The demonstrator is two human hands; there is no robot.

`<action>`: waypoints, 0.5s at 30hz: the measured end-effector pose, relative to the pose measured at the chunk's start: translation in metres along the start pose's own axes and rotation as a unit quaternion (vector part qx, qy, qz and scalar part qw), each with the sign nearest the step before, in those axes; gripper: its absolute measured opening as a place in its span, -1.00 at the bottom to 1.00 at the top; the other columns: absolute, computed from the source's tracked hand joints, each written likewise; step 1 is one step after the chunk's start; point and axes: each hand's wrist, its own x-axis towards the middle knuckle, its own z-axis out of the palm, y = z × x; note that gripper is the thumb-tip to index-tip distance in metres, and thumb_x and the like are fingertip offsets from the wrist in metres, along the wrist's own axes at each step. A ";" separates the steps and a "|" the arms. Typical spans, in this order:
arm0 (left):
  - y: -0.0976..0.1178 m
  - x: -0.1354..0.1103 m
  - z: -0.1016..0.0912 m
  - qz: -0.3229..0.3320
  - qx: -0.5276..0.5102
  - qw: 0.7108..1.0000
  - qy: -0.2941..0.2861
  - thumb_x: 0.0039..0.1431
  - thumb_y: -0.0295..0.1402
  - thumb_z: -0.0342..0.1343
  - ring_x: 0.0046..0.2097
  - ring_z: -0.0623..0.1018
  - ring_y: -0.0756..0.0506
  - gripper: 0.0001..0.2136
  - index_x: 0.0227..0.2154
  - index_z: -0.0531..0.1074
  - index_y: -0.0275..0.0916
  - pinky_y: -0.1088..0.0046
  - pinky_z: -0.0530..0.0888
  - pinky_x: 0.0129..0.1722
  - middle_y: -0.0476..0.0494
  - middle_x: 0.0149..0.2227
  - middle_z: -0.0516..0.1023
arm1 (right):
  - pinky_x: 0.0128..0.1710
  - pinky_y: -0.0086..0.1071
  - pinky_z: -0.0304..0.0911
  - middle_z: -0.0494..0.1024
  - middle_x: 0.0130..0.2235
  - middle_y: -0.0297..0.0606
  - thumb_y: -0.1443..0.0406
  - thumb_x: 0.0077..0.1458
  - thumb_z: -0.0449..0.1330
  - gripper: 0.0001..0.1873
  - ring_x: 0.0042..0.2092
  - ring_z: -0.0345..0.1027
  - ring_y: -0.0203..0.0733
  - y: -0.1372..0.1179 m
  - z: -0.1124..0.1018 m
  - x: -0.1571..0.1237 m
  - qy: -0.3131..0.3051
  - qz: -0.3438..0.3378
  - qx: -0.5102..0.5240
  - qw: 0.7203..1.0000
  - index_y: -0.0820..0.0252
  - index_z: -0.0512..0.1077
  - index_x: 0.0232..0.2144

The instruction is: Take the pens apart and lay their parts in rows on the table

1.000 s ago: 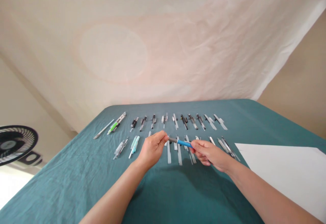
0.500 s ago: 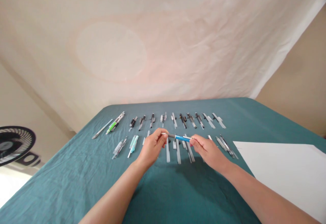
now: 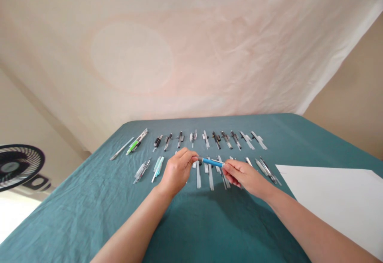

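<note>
A blue pen [image 3: 212,161] with a grey grip is held level above the table between my two hands. My left hand [image 3: 178,170] pinches its grey end, and the fingers cover the tip. My right hand [image 3: 247,176] grips the opposite end, near the clip. Below the pen lie several clear pens [image 3: 211,179] with their caps beside them, partly hidden by my hands. Left of my left hand is a mint-green pen [image 3: 158,168], and a group of clear pens [image 3: 268,169] lies right of my right hand.
A green cloth [image 3: 98,199] covers the table. In the far row are several dark pens [image 3: 225,139] and, at its left, a green-and-white pen [image 3: 137,142]. A large white sheet [image 3: 332,191] lies at the right. A black fan [image 3: 20,167] stands beyond the left edge.
My left hand has closed in along the pen, so less of its grey grip shows. My right hand keeps its hold. The view has shifted slightly.
</note>
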 end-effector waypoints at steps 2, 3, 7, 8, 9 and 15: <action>0.003 -0.001 0.000 -0.006 0.020 1.000 -0.002 0.25 -0.36 -0.18 -0.32 0.35 -0.01 -0.80 -0.31 0.35 -0.24 0.50 0.28 -0.30 -0.08 -0.38 0.35 | -0.53 -0.50 0.00 0.24 -0.58 -0.42 0.01 0.18 -0.12 -0.58 -0.53 0.10 -0.38 -0.003 -0.002 -0.001 0.046 -0.030 -0.081 0.995 0.20 0.23 -0.50; 0.004 -0.001 0.001 -0.012 0.029 1.000 -0.004 0.25 -0.35 -0.19 -0.33 0.35 -0.01 -0.79 -0.32 0.34 -0.24 0.50 0.27 -0.31 -0.08 -0.39 0.35 | -0.51 -0.50 0.00 0.24 -0.58 -0.42 0.02 0.19 -0.13 -0.57 -0.52 0.10 -0.37 -0.004 -0.002 -0.002 0.065 -0.043 -0.120 0.990 0.20 0.22 -0.53; 0.005 -0.001 0.003 -0.050 0.047 0.997 -0.032 0.26 -0.33 -0.24 -0.34 0.36 -0.02 -0.74 -0.41 0.32 -0.24 0.50 0.27 -0.31 -0.06 -0.41 0.36 | -0.49 -0.47 -0.06 0.21 -0.58 -0.41 0.05 0.21 -0.14 -0.58 -0.51 0.10 -0.34 -0.004 -0.003 -0.004 0.116 -0.087 -0.239 0.960 0.19 0.20 -0.55; 0.004 -0.001 0.003 -0.061 0.045 0.996 -0.048 0.27 -0.31 -0.25 -0.35 0.37 -0.02 -0.72 -0.44 0.31 -0.23 0.50 0.27 -0.32 -0.05 -0.43 0.36 | -0.49 -0.46 -0.07 0.21 -0.58 -0.41 0.06 0.20 -0.14 -0.58 -0.50 0.10 -0.34 -0.003 -0.002 -0.003 0.128 -0.098 -0.262 0.952 0.18 0.20 -0.55; 0.002 0.000 0.004 -0.072 0.039 0.995 -0.064 0.27 -0.30 -0.26 -0.36 0.37 -0.02 -0.70 -0.47 0.31 -0.23 0.51 0.27 -0.33 -0.04 -0.45 0.36 | -0.49 -0.46 -0.07 0.22 -0.57 -0.40 0.06 0.20 -0.14 -0.59 -0.50 0.10 -0.33 -0.002 -0.001 -0.003 0.137 -0.106 -0.279 0.945 0.18 0.20 -0.54; -0.004 0.003 0.005 -0.052 -0.039 0.996 -0.060 0.25 -0.31 -0.20 -0.27 0.42 -0.03 -0.75 -0.30 0.39 -0.21 0.50 0.30 -0.26 -0.08 -0.34 0.45 | -0.46 -0.47 0.02 0.35 -0.50 -0.37 0.05 0.21 -0.17 -0.61 -0.46 0.20 -0.32 0.001 0.003 0.000 0.093 -0.070 -0.204 0.972 0.16 0.31 -0.35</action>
